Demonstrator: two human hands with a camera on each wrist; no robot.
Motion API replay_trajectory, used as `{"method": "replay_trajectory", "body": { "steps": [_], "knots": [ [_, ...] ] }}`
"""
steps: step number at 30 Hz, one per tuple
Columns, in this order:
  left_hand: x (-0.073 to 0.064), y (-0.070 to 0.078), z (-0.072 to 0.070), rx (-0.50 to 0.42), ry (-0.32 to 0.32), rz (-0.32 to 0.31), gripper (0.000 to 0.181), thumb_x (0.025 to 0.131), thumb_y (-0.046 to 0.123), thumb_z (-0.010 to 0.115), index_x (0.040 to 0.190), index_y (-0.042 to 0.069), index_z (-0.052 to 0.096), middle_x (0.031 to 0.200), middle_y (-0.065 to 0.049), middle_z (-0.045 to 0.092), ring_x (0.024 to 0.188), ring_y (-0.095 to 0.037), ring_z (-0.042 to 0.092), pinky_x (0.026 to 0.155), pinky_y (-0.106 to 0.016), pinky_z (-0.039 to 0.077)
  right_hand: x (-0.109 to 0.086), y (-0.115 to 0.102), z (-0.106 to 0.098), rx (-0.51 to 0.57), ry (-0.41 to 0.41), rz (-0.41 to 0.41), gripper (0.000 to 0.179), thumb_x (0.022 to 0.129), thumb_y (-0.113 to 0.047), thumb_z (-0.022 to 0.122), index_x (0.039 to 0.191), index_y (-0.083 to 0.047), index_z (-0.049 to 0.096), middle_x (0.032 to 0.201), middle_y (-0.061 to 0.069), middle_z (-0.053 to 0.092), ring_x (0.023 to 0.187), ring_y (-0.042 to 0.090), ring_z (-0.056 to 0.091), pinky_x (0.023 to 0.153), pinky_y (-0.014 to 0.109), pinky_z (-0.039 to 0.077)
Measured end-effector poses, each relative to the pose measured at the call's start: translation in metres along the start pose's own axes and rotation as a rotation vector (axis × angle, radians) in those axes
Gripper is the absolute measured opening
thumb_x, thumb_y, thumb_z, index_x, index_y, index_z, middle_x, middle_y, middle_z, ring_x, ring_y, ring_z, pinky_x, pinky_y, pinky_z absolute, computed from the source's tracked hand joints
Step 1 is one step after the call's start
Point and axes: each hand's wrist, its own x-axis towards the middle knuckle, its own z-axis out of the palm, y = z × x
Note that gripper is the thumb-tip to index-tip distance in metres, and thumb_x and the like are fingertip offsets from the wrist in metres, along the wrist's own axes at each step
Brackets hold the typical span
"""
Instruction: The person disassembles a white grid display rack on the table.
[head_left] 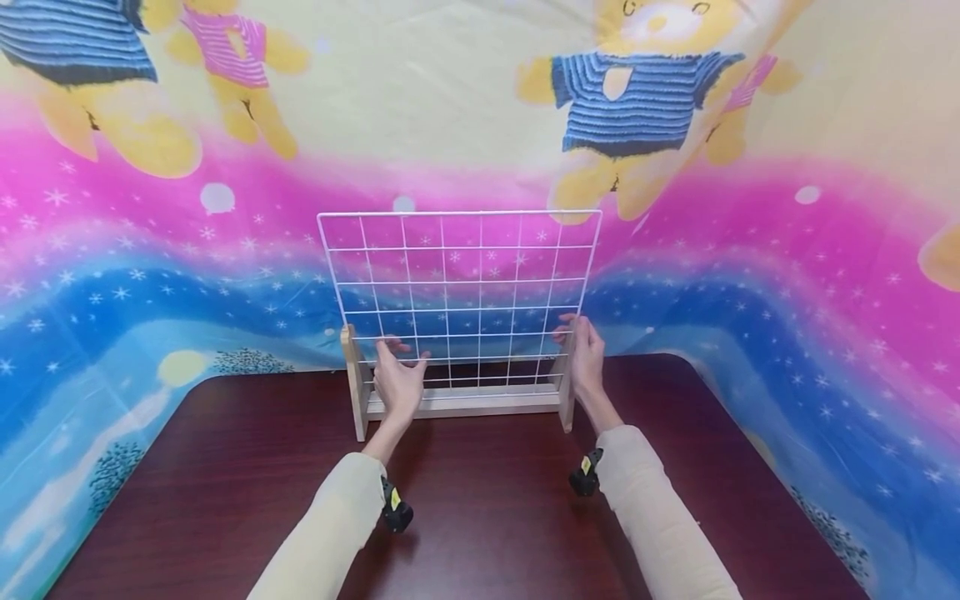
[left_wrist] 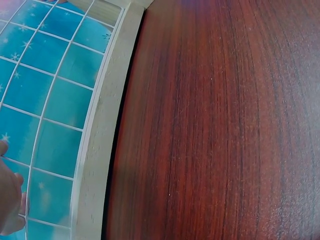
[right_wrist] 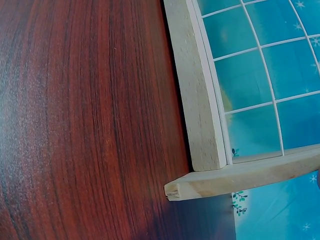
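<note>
A white wire grid panel (head_left: pixel 461 279) stands upright in a pale wooden stand, the two making a grid rack. The stand has a left side post (head_left: pixel 354 383), a right side post (head_left: pixel 566 392) and a low crossbar (head_left: pixel 480 406). My left hand (head_left: pixel 397 379) holds the lower left of the panel, its fingertips (left_wrist: pixel 22 205) at the wires and its thumb apart. My right hand (head_left: pixel 587 358) grips the upper part of the right post, with fingers reaching round behind it. In the right wrist view the post's foot (right_wrist: pixel 175 191) rests on the table, and that hand is almost wholly out of frame.
The rack stands near the back edge of a dark red-brown wooden table (head_left: pixel 480 517) with rounded corners. A printed cloth (head_left: pixel 450 108) with bears and snowflakes hangs behind and at both sides. A black wrist camera (head_left: pixel 397 507) sits at the left cuff, another (head_left: pixel 585 473) at the right.
</note>
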Motion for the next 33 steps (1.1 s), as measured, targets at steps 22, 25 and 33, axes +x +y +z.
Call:
{"method": "replay_trajectory", "body": {
  "steps": [22, 25, 33],
  "knots": [
    [0.007, 0.017, -0.002, -0.027, 0.016, -0.013, 0.053, 0.074, 0.016, 0.085, 0.114, 0.004, 0.052, 0.101, -0.005, 0.067, 0.081, -0.030, 0.071, 0.081, -0.047, 0.043, -0.009, -0.030, 0.004, -0.015, -0.058, -0.005, 0.050, 0.107, -0.024, 0.031, 0.115, 0.021, 0.052, 0.094, 0.047, 0.051, 0.083, 0.047, 0.056, 0.083, 0.043, 0.047],
    [0.008, 0.018, -0.002, -0.024, 0.018, -0.016, 0.053, 0.074, 0.017, 0.085, 0.114, 0.005, 0.051, 0.102, -0.005, 0.067, 0.081, -0.030, 0.070, 0.081, -0.048, 0.043, -0.009, -0.030, 0.004, -0.013, -0.058, -0.012, 0.050, 0.107, -0.022, 0.031, 0.115, 0.022, 0.052, 0.094, 0.048, 0.051, 0.083, 0.047, 0.056, 0.081, 0.041, 0.047],
    [0.008, 0.018, -0.002, -0.035, 0.020, -0.024, 0.052, 0.075, 0.016, 0.085, 0.114, 0.007, 0.051, 0.101, -0.005, 0.067, 0.082, -0.030, 0.070, 0.080, -0.047, 0.044, -0.009, -0.030, 0.004, 0.009, -0.060, -0.007, 0.050, 0.107, -0.023, 0.032, 0.115, 0.023, 0.051, 0.093, 0.048, 0.050, 0.078, 0.035, 0.059, 0.081, 0.038, 0.048]
  ]
}}
